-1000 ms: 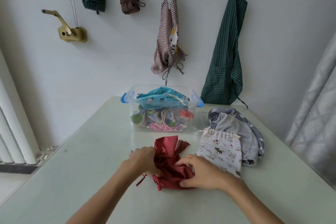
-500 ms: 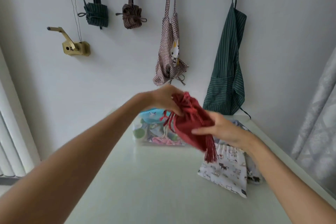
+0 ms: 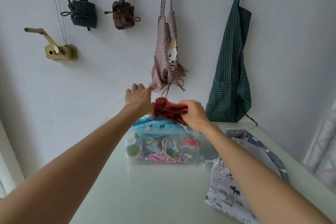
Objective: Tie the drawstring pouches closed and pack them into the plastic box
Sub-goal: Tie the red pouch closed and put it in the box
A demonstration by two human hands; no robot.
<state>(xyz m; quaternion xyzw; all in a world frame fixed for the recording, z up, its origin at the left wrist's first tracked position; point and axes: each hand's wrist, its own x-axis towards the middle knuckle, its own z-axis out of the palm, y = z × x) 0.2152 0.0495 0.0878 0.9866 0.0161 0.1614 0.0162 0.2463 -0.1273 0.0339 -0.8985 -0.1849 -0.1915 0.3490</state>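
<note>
A dark red drawstring pouch (image 3: 169, 109) sits bunched on top of the full clear plastic box (image 3: 163, 158), over a light blue pouch (image 3: 156, 127). My right hand (image 3: 194, 114) grips the red pouch's right side. My left hand (image 3: 139, 98) is above the box's back left, fingers spread and relaxed, its heel by the red fabric. Several tied pouches fill the box. On the table at the right lie a white animal-print pouch (image 3: 223, 189) and a grey patterned pouch (image 3: 254, 142), partly hidden by my right forearm.
The pale green table (image 3: 145, 192) meets a white wall just behind the box. Aprons hang there: a checked one (image 3: 169, 56) above the box and a green striped one (image 3: 231, 71) at the right. A brass crank (image 3: 60, 51) is mounted left. A curtain (image 3: 323, 151) borders the right.
Both hands lifted the red pouch from the table and carried it forward onto the top of the box. My left hand has let go and opened.
</note>
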